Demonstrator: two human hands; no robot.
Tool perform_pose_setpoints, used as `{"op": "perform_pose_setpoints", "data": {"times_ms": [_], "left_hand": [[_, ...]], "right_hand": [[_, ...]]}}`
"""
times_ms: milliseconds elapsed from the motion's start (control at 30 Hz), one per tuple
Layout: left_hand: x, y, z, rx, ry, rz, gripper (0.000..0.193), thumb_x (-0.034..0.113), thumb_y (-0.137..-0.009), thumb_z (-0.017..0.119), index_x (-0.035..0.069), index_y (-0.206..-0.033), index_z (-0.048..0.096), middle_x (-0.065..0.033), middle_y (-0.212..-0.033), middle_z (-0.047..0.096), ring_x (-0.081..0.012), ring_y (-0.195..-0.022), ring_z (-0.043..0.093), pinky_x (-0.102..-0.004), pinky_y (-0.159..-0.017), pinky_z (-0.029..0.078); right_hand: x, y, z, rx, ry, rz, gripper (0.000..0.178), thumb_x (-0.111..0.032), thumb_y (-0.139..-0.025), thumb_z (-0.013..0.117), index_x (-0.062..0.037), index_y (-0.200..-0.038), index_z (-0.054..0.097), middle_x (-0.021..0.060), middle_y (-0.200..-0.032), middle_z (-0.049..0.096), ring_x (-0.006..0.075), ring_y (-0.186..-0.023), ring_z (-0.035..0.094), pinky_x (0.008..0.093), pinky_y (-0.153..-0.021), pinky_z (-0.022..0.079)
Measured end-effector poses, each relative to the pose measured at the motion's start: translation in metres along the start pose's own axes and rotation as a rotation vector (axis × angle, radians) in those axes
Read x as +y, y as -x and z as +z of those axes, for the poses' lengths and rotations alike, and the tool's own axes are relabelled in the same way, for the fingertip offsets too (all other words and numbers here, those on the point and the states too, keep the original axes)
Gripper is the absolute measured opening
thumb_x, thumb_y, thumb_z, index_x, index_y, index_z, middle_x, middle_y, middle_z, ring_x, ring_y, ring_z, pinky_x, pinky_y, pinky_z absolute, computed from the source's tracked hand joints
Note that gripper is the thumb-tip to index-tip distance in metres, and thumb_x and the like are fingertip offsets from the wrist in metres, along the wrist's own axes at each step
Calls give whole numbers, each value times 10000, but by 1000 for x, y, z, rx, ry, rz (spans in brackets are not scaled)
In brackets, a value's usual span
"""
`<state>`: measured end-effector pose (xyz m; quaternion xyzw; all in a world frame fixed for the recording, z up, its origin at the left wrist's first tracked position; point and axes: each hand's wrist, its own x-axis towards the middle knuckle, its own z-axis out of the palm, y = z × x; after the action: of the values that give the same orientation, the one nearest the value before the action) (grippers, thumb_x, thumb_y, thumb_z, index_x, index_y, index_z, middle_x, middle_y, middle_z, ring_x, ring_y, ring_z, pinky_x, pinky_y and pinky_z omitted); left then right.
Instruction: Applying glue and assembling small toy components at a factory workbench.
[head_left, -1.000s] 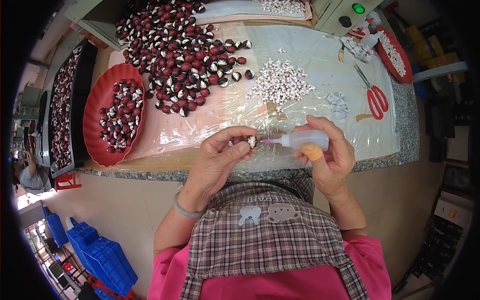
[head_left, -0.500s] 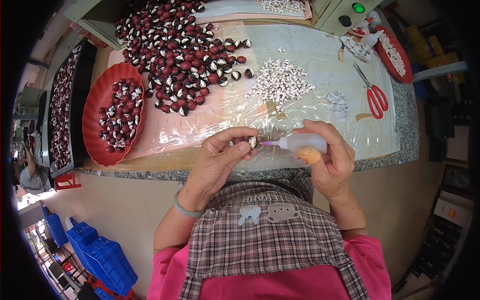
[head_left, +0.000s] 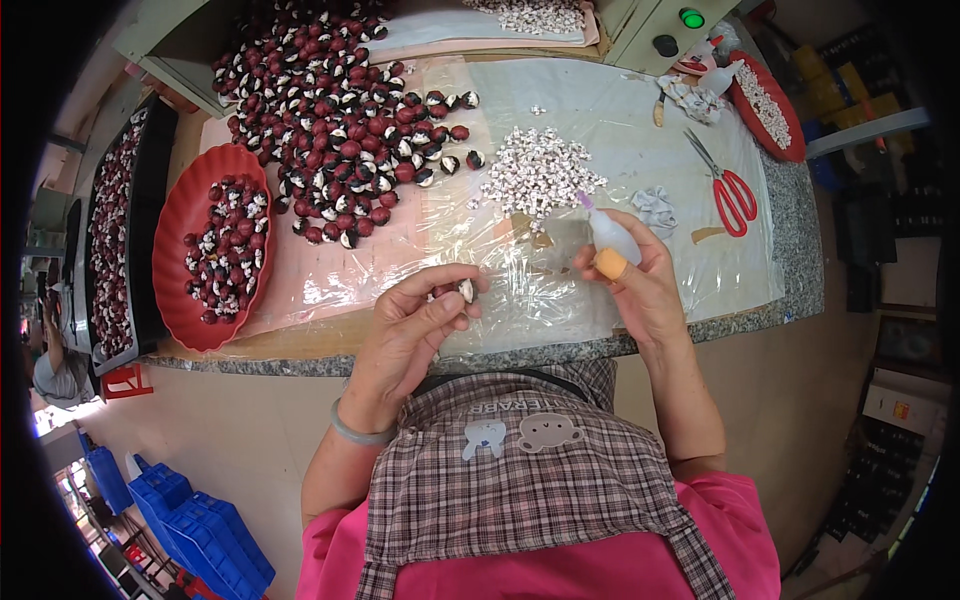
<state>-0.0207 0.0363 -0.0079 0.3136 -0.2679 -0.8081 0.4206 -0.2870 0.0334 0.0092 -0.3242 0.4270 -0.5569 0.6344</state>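
Between the thumb and fingers of my left hand is a small dark red and white ball-shaped piece, its pale side facing right. My right hand grips a translucent squeeze bottle with a purple nozzle tip, which points up and left. An orange covering sits on my right thumb. Beyond the hands lies a heap of small white speckled pieces on clear plastic film. Farther left spreads a big pile of dark red, black and white round pieces.
A red scalloped tray of assembled pieces stands left, beside a long black tray. To the right lie red-handled scissors, a crumpled tissue and a red dish of white pieces. A metal machine housing borders the back.
My right hand has drawn the bottle away from the ball-shaped piece and tipped its nozzle upward. My left hand, still holding the piece, has shifted slightly left. The whole view has shifted a little.
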Motion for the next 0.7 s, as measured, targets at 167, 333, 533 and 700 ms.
{"op": "perform_pose_setpoints", "data": {"times_ms": [167, 333, 533, 700], "left_hand": [[-1, 1, -4, 2, 13, 8, 283, 43, -934, 595, -20, -1210, 599, -136, -1136, 640, -134, -920, 632, -229, -816, 522], [-1, 2, -6, 5, 32, 1, 280, 36, -934, 591, -19, -1208, 595, -144, -1128, 642, -144, -935, 640, -242, -843, 528], [0, 6, -9, 24, 29, 13, 284, 48, -936, 596, -15, -1213, 587, -132, -1107, 651, -144, -933, 641, -248, -843, 530], [1, 6, -3, 37, -22, -6, 293, 81, -942, 603, -11, -1220, 586, -114, -1086, 658, -129, -914, 632, -248, -848, 524]], "right_hand": [[7, -13, 3, 72, 589, 141, 326, -19, -852, 631, -53, -1170, 568, 48, -927, 611, 149, -859, 640, 273, -722, 513], [10, -35, 14, -106, 1132, -404, 314, -1, -774, 658, -90, -1075, 632, 83, -876, 579, 247, -827, 627, 338, -677, 497], [2, -41, 19, -330, 1435, -427, 315, 6, -722, 659, -65, -1029, 641, 103, -909, 561, 304, -836, 626, 405, -730, 518], [-4, -40, 14, -270, 1414, -491, 217, -29, -767, 675, -26, -976, 617, 106, -931, 587, 301, -828, 625, 394, -697, 522]]}}
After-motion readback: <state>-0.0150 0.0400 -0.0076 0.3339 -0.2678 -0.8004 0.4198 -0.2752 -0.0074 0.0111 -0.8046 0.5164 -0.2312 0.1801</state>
